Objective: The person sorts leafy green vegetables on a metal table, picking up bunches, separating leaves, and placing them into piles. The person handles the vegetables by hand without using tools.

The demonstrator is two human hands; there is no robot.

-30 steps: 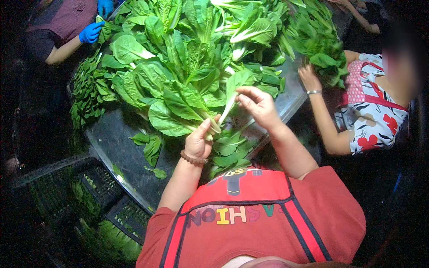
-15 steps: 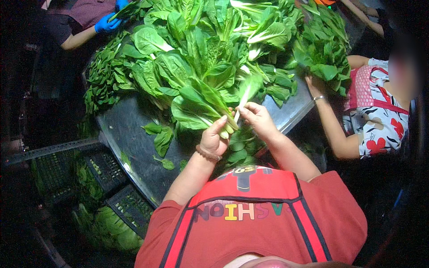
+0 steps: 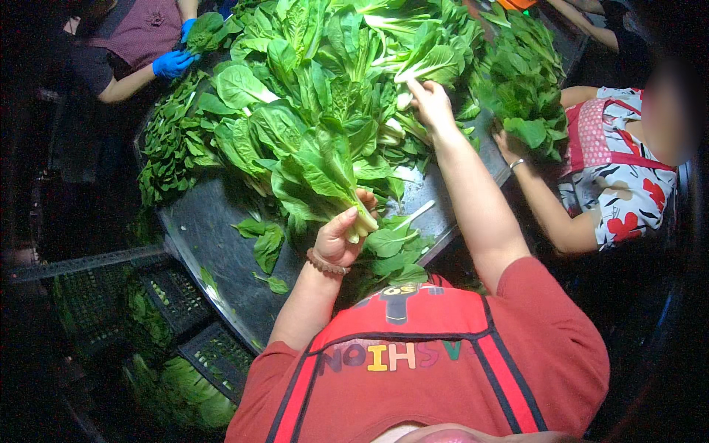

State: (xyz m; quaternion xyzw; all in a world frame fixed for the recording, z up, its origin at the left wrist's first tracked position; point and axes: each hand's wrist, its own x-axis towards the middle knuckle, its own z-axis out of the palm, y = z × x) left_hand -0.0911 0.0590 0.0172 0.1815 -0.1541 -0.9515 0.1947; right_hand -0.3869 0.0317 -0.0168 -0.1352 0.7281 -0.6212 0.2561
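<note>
My left hand [image 3: 343,235] is wrapped round the pale stem ends of a bunch of leafy greens [image 3: 317,173], whose broad leaves point away from me. Stretched forward over the big heap of greens [image 3: 310,66], my right hand [image 3: 432,103] has its fingers apart at the white stem of a leafy green [image 3: 436,63] on the heap's right side. The fingertips are at or very close to that stem. Between my left hand and the table's front edge lie loose leaves [image 3: 391,242], one with a long white stem sticking up to the right.
The dark metal table [image 3: 214,221] bears the heap and some stray leaves. Black crates [image 3: 173,288] stand at lower left, with greens [image 3: 185,391] beside them. A co-worker's blue-gloved hand [image 3: 173,64] holds leaves at far left. Another person's hand [image 3: 508,148] touches greens at right.
My right hand has let go of a white-stemmed leaf, now among the loose leaves near the edge, and moved forward to the heap. My left hand keeps the bunch, slightly nearer and left.
</note>
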